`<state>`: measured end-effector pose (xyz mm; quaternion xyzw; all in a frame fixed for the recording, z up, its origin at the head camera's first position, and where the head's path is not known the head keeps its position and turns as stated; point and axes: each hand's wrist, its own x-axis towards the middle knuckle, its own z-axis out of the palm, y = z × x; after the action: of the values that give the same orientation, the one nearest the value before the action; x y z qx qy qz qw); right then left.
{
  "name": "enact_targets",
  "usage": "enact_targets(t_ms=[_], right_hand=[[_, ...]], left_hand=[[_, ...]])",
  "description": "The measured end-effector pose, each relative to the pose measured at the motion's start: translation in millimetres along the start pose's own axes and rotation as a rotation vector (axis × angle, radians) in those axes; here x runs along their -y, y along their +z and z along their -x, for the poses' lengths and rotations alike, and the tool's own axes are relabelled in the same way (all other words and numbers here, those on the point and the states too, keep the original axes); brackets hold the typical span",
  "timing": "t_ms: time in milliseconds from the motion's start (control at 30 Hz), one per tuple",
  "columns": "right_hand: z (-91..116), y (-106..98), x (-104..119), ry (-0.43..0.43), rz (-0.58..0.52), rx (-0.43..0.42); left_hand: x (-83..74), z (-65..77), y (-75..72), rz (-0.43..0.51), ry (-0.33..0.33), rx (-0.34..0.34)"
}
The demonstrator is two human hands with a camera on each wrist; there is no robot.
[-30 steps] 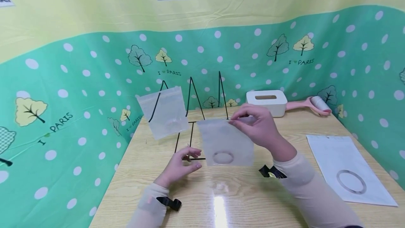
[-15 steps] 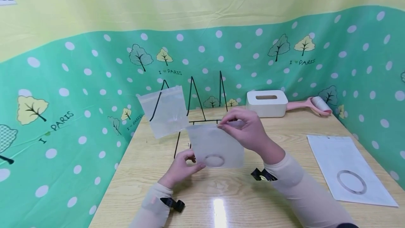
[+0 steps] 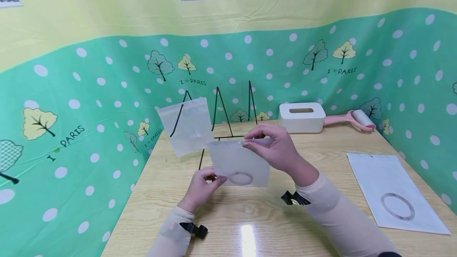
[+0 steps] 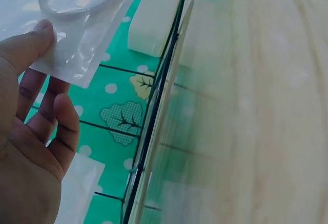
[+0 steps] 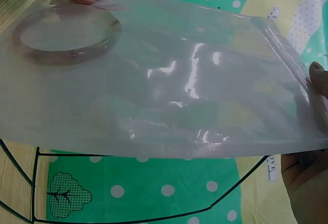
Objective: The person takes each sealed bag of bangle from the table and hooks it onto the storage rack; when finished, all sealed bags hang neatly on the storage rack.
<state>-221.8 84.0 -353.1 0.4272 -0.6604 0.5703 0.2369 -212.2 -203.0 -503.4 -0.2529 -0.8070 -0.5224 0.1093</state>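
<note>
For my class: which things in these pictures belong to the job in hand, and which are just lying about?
Likely part of the job:
Translucent bag, held by left hand and right hand
Ring, inside it
Black wire rack
Hanging bag, on the rack
Flat bag on the table, being similar

Probably just lying about:
White slotted box
Pink-handled roller
</note>
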Motion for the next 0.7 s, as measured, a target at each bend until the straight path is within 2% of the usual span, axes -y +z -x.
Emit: enact_targets(t_ms=[400, 600, 700], right_hand=[[3.0, -5.7, 0.8, 0.081, 0.134, 0.072], [5.2, -8.1, -0.9, 0.136, 0.168, 0.034], [5.9, -7.9, -3.3, 0.163, 0.166, 0.006]], left_hand=[[2.0, 1.3, -13.6, 0.077, -0.047, -0.095], [7.1, 1.7, -19.3, 0.126, -0.011, -0.117], [7.4, 1.9, -21.5, 0.136, -0.017, -0.112]])
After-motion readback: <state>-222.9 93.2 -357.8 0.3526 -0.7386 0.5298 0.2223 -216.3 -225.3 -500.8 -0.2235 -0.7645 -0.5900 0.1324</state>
